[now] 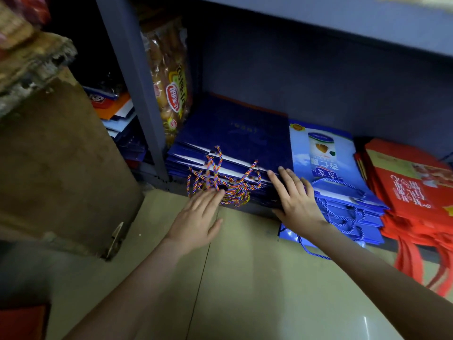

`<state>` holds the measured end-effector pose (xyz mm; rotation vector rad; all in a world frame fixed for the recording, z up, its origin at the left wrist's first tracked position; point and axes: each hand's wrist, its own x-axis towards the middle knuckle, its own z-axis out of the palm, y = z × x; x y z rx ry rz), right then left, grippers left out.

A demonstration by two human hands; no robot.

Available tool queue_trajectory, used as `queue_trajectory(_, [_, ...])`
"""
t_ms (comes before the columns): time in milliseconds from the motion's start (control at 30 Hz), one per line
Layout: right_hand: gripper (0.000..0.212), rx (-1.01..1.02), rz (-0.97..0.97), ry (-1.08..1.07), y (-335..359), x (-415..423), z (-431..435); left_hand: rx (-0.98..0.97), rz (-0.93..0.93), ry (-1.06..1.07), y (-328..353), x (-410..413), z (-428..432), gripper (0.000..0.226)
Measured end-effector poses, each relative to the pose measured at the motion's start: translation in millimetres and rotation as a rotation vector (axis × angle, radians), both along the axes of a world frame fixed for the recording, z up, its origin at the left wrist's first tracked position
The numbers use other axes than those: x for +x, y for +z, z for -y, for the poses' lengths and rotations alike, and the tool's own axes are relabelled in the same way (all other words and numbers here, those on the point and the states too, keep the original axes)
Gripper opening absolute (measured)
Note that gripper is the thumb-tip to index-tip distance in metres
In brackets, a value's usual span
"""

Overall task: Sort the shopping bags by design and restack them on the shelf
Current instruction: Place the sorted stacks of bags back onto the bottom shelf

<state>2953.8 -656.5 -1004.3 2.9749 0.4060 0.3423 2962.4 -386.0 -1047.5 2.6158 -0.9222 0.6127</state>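
A clear-wrapped pack of golden bread rolls (169,77) stands on end at the rear, while a worn brown crate (61,168) with a metal latch (115,239) sits left on the pale tiled floor (245,278), near a red item (22,322) in the bottom-left corner.

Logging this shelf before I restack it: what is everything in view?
dark blue bags: one stack, navy, shelf left
rope handles: several, multicoloured, that stack's front edge
light blue bags: one stack, shelf middle
red bags: one stack, shelf right
snack packet: one, clear with yellow-red label, upright left of dark blue bags
other bags: several, orange, white, blue, next bay left
floor: one, pale tiles, below
left grip: one bare hand, open, at rope handles
right grip: one bare hand, flat on dark blue bags
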Motion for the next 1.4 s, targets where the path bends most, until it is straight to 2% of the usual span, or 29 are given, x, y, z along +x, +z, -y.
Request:
queue_trajectory(100, [0.105, 0.106, 0.008, -0.033, 6, -3, 9, -0.139, 0.193, 0.139, 19, 2, 20, 0.038])
queue_trajectory(167, [0.097, 0.201, 0.018, -0.083, 14, -7, 22, -0.169, 0.243, 0.118, 29, -1, 39, 0.036])
queue_trajectory(267, [0.081, 0.241, 0.013, -0.164, 21, -19, 57, -0.171, 0.188, -0.004, 40, -7, 74, 0.041])
queue_trajectory(400, [0.083, 0.278, -0.096, -0.308, 18, -43, 118, -0.060, 0.110, -0.118, 39, -13, 122, 0.050])
queue_trajectory(467, [0.091, 0.276, -0.203, -0.394, 14, -54, 143, 0.036, 0.098, -0.155, 34, -16, 148, 0.060])
queue_trajectory(633, [0.117, 0.092, -0.319, -0.303, 5, -58, 160, 0.345, 0.073, -0.153, 26, -22, 201, 0.112])
queue_trajectory(733, [0.124, 0.002, -0.196, -0.249, -8, -63, 152, 0.508, 0.086, -0.090, 18, -25, 221, 0.126])
queue_trajectory(833, [0.115, -0.046, 0.001, -0.225, -23, -64, 151, 0.549, 0.074, 0.037, 11, -14, 231, 0.130])
queue_trajectory(933, [0.108, -0.053, 0.121, -0.232, -27, -49, 154, 0.595, 0.157, 0.065, 10, 4, 236, 0.129])
queue_trajectory(1033, [0.095, -0.054, 0.191, -0.253, -26, -44, 152, 0.535, 0.211, 0.029, 15, 18, 239, 0.124])
queue_trajectory(1133, [0.076, -0.096, 0.295, -0.108, -39, -70, 143, 0.489, 0.275, 0.031, 7, 13, 238, 0.114])
queue_trajectory(1200, [0.082, -0.170, 0.253, 0.014, -59, -95, 138, 0.407, 0.351, 0.052, -8, 4, 237, 0.098])
queue_trajectory(1267, [0.096, -0.276, 0.196, -0.007, -82, -112, 140, 0.281, 0.371, -0.030, -25, -11, 234, 0.082])
queue_trajectory(1333, [0.086, -0.373, 0.231, -0.076, -96, -114, 146, 0.261, 0.340, -0.150, -44, -26, 228, 0.089])
queue_trajectory(1400, [0.070, -0.402, 0.259, -0.082, -103, -108, 150, 0.355, 0.292, -0.212, -62, -36, 219, 0.113])
